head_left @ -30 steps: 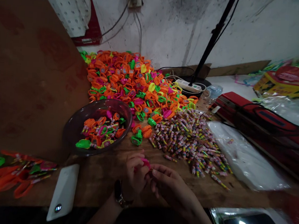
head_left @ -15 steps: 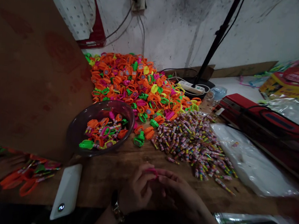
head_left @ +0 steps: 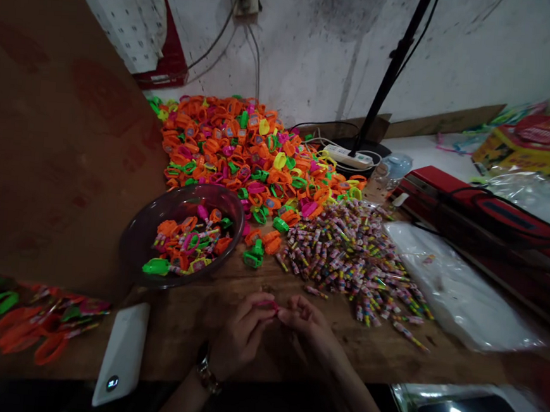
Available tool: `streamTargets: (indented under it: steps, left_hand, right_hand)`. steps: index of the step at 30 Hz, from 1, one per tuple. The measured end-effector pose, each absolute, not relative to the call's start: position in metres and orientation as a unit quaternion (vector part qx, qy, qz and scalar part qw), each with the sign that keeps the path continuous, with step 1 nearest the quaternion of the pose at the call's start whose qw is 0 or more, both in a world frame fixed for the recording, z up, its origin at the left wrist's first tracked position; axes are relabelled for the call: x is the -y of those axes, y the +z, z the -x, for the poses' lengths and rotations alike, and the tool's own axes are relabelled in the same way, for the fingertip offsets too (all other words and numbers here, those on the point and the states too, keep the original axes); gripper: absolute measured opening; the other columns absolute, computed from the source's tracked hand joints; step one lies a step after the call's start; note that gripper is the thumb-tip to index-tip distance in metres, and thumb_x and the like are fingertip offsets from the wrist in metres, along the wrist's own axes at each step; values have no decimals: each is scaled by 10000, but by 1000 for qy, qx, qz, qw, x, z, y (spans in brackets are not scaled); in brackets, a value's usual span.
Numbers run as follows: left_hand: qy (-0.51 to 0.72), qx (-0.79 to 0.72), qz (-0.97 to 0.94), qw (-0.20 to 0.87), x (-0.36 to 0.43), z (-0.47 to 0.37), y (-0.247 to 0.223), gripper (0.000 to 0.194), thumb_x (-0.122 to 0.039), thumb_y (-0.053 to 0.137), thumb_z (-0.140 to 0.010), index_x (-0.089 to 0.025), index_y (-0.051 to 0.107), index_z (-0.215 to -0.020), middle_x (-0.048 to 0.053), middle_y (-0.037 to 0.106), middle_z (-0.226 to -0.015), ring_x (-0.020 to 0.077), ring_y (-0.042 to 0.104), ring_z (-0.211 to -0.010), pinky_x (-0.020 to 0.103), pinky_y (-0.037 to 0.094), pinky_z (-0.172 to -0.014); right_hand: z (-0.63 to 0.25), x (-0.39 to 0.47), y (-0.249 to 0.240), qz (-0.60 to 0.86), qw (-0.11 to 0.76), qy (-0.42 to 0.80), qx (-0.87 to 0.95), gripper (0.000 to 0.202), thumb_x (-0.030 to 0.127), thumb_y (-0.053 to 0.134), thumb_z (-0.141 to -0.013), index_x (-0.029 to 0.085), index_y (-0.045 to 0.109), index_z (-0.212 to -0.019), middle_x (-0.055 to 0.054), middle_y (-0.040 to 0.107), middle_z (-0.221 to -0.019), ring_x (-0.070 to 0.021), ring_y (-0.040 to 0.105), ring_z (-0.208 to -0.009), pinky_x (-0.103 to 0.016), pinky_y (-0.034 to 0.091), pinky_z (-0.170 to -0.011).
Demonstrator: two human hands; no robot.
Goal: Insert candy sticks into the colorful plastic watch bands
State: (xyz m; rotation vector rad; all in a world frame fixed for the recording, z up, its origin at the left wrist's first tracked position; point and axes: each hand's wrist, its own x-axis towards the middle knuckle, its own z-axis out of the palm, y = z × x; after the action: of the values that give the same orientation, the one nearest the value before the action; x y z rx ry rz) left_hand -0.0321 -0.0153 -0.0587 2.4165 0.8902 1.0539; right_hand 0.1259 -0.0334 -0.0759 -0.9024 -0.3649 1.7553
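Observation:
A pink toy watch is between my two hands, low over the wooden table. My left hand is closed around it, with a wristwatch on that wrist. The fingertips of my right hand pinch its right end; most of the toy is hidden by fingers. Beyond my hands to the left stands a dark round bowl with toy watches and small wrapped candy tubes in it. To the right lies a heap of candy tubes. Behind both rises a big pile of orange, green, pink and yellow toy watches.
A white power bank lies near the front edge, beside more toy watches at far left. A cardboard sheet stands on the left. Right are clear plastic bags, a red sealing machine and a lamp stand.
Both my hands have shifted slightly, still on the pink toy watch. Another person's hand at far left has left the view, and a green toy watch now shows there.

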Motion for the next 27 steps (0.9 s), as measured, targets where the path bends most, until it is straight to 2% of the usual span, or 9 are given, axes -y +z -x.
streamTargets:
  steps: [4,6,9,12,15,19,21,24,27]
  left_hand:
    - [367,-310,-864,149,12,29,-57,229,-78,448,-891,-178,581,-1048,79,607,-1103,154,573,-1100,338,487,-982]
    - [358,-305,-873,126,7,33,-52,231,-86,437,-897,-177,579,-1055,78,604,-1115,154,556,-1129,324,478,-988]
    - [368,-355,-859,34,-12,52,-33,262,-102,426,-905,-194,579,-1097,73,584,-1152,154,538,-1143,320,457,-993]
    - [424,-486,-753,-130,-42,71,-9,218,-187,511,-888,-191,601,-1086,93,552,-1221,232,452,-1234,468,305,-1094]
    - [409,-500,-729,-226,-64,63,-10,270,-301,617,-827,-190,615,-1074,103,551,-1242,324,366,-1289,584,158,-1107]
    - [308,-511,-801,-42,-82,11,-57,169,-225,515,-876,-157,627,-983,105,632,-1019,230,595,-976,392,454,-919]
    - [288,-597,-749,11,-93,-11,-81,189,-218,538,-856,-105,611,-989,162,618,-1019,276,603,-950,428,486,-840]
    - [293,-643,-707,32,-108,-20,-99,166,-161,554,-830,-76,602,-963,193,617,-956,322,598,-958,484,487,-803]
    - [304,-628,-713,71,-112,-10,-98,164,-94,599,-774,-118,604,-937,119,640,-860,275,614,-900,438,504,-792]
  right_hand:
    - [-120,27,-79,369,544,737,158,479,294,851,-507,201,397,-631,96,455,-475,-52,394,-419,-175,285,-437]
    - [-121,22,-80,355,535,741,196,397,330,822,-559,206,476,-708,74,523,-529,-77,463,-458,-192,344,-473]
    - [-136,15,-81,376,522,696,318,466,400,726,-675,244,548,-1077,-36,680,-936,-162,624,-774,-290,470,-701]
    - [-159,11,-90,529,493,487,490,464,340,585,-783,245,513,-1232,-94,607,-1193,-217,596,-961,-378,442,-854]
    - [-175,12,-107,675,350,218,612,297,189,478,-825,168,624,-1082,-135,645,-1038,-260,569,-927,-409,408,-861]
    - [-174,16,-125,727,198,36,657,246,101,427,-852,131,655,-937,-162,631,-904,-290,546,-867,-395,410,-780]
    - [-170,18,-130,731,184,3,657,245,135,400,-885,143,641,-845,-155,613,-828,-292,534,-820,-396,409,-737]
    - [-169,18,-134,720,250,12,647,279,229,373,-919,169,594,-760,-142,589,-798,-277,530,-789,-395,417,-716]
    - [-170,17,-130,680,390,93,613,222,284,395,-903,179,565,-808,-139,596,-884,-253,559,-832,-381,438,-743]
